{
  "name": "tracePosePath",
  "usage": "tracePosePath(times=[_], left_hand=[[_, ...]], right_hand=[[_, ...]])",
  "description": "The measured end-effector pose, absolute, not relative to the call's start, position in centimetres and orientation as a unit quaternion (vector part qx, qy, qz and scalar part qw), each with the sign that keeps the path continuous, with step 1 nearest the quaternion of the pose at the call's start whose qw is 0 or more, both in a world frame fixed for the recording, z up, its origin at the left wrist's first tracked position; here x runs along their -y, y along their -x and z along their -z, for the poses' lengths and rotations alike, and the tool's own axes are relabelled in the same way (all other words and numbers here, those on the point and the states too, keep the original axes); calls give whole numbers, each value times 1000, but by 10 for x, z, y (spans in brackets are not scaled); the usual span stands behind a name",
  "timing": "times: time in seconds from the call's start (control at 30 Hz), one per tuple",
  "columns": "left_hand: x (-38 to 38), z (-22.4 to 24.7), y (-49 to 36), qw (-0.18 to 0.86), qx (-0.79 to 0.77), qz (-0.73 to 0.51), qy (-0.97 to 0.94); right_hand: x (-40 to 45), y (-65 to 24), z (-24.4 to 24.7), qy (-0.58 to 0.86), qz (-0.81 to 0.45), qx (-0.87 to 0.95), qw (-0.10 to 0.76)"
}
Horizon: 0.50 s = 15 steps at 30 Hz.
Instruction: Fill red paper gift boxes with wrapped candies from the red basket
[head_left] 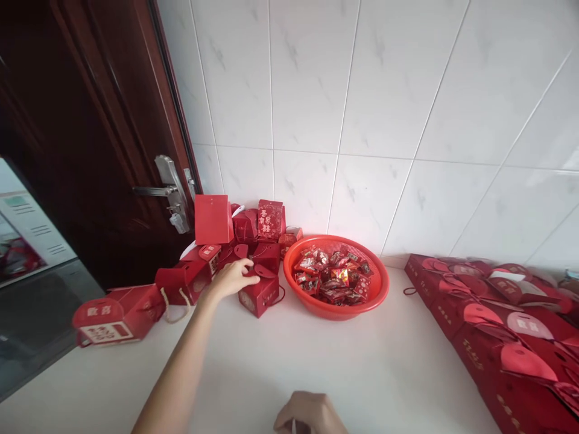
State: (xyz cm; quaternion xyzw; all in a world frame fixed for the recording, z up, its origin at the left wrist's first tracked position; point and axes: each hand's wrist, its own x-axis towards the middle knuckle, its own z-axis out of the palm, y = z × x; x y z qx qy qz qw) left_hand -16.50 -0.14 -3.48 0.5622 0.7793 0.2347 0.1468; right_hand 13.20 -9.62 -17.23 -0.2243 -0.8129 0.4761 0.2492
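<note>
Head view: basket (380,297) of sweets (332,277)

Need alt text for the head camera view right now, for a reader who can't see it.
The left hand reaches to a small red gift box in a pile of red boxes on a white counter. Beside it sits a red basket of wrapped candies; the right hand rests near the bottom edge.

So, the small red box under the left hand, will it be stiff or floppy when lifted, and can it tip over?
The small red box looks like folded card with sharp edges, so probably fairly stiff yet crushable. It seems light for its size, likely sliding easily on the smooth white counter. The left hand rests on its top; pushing there could tip it, as it stands alone at the pile's edge.
</note>
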Motion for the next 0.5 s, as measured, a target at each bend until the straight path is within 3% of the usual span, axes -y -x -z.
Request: tracePosePath(times=[0.13,0.23,0.4,0.5], left_hand=[[11,20,139,291,-655,-171,-676],[22,10,107,291,-587,-127,-745],[29,6,63,310,-490,-94,-809],[28,9,57,295,-497,-140,-804]], right_hand=[[62,-137,131,241,-342,819,393],[41,-135,102,282,-251,812,444],[23,-131,80,395,-225,832,318],[19,-135,71,414,-236,833,280]])
